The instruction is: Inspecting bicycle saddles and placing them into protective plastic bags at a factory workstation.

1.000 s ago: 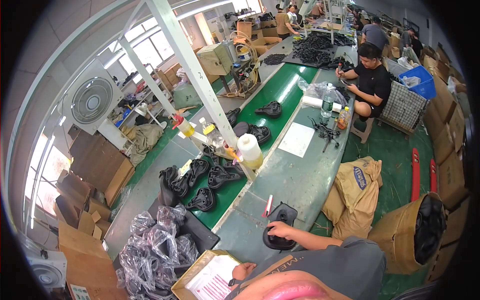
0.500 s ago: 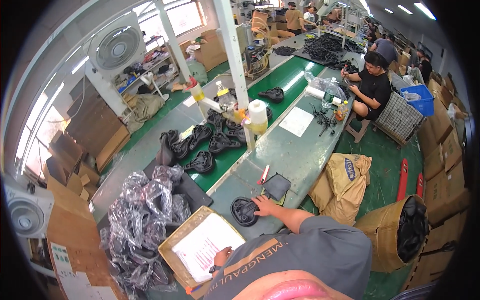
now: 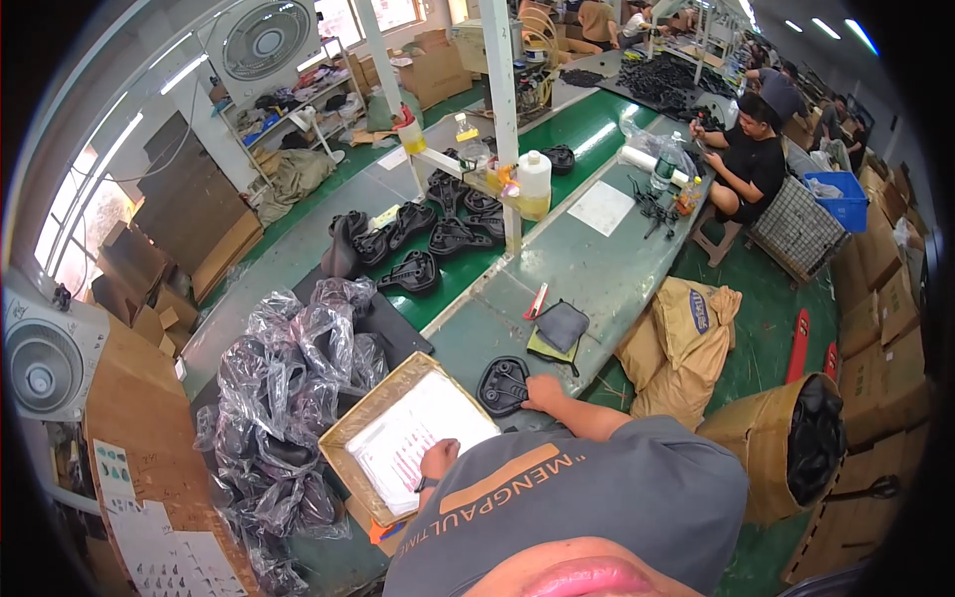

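A black bicycle saddle (image 3: 502,386) lies underside up on the grey tabletop in front of me. My right hand (image 3: 542,393) is closed at its right edge, the fingertips partly hidden. To the left of it is a shallow cardboard box (image 3: 343,456) with a white sheet (image 3: 393,438) bearing red marks inside. My left hand (image 3: 439,459) is over that sheet, its fingers curled; anything between them is hidden. Just beyond the saddle are a dark grey folded cloth pad (image 3: 562,325) with a yellow-green piece under it, and a red-handled knife (image 3: 536,300).
Plastic-wrapped saddles (image 3: 288,398) are heaped at the left. Several bare saddles (image 3: 413,271) rest on the green belt (image 3: 463,294). A white post (image 3: 505,129) rises at the belt's edge. Sacks (image 3: 686,333) and a box of black parts (image 3: 776,448) stand right; a co-worker (image 3: 746,159) sits beyond.
The view has shifted a little. My right hand's fingers, spread against the saddle before, are now drawn together at its edge. My left hand reaches farther over the sheet.
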Demonstrator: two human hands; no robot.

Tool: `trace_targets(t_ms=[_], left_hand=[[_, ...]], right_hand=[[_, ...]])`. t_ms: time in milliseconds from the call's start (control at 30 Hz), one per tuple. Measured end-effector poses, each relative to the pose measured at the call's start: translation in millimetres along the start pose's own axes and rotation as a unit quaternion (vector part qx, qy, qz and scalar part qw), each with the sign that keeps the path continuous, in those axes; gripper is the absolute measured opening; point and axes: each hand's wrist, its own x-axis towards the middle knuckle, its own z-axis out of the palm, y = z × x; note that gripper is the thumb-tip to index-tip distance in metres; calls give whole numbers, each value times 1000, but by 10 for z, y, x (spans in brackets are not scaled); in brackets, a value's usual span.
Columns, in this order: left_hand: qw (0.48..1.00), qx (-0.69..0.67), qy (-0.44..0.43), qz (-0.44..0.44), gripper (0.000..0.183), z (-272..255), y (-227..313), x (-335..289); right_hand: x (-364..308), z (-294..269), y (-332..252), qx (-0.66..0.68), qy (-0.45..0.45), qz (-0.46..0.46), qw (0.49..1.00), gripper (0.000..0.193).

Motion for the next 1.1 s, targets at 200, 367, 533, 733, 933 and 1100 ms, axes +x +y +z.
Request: trace_targets(t_ms=[200, 367, 533, 733, 933, 1100], left_hand=[[994, 89, 43, -47, 35, 424, 5, 765], [990, 112, 50, -77, 35, 842, -373, 941], [993, 76, 40, -75, 38, 866, -514, 1010], [994, 71, 50, -71, 33, 834, -189, 872], [996, -8, 92, -1, 30, 911, -672, 998], [874, -441, 90, -181, 28, 838, -802, 874]], right_hand=[[-899, 344, 14, 173, 90, 115, 974, 62], [-1197, 573, 257, 251, 57, 118, 959, 70], [-1451, 1311, 518, 334, 97, 121, 930, 82], [-1298, 1001, 41, 418, -118, 197, 879, 87], [-958, 668, -388, 689, -98, 213, 686, 48], [-579, 259, -602, 825, -213, 283, 441, 50]])
